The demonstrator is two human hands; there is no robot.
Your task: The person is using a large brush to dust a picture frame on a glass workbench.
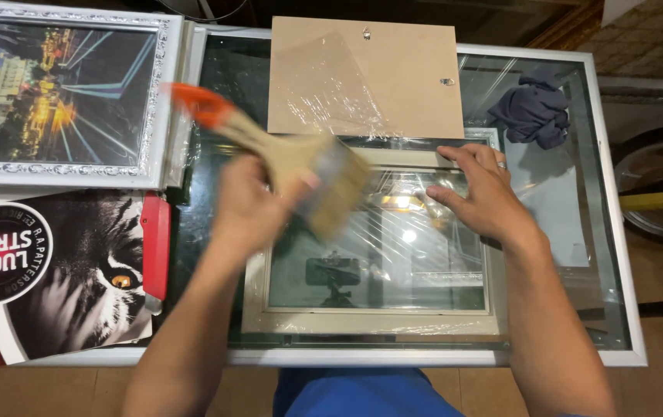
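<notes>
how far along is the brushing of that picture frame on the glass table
Done: the backing board is off and lies above the frame. In hand: the left hand sweeps a blurred brush over the frame's glass while the right hand steadies its top edge. Left: the board is not yet back on.

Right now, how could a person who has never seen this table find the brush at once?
Look at the glass-topped table, then at the cream picture frame lying in its middle. Above the frame's upper left corner, the left hand holds a flat paintbrush; its orange handle tip sets it apart.
</notes>
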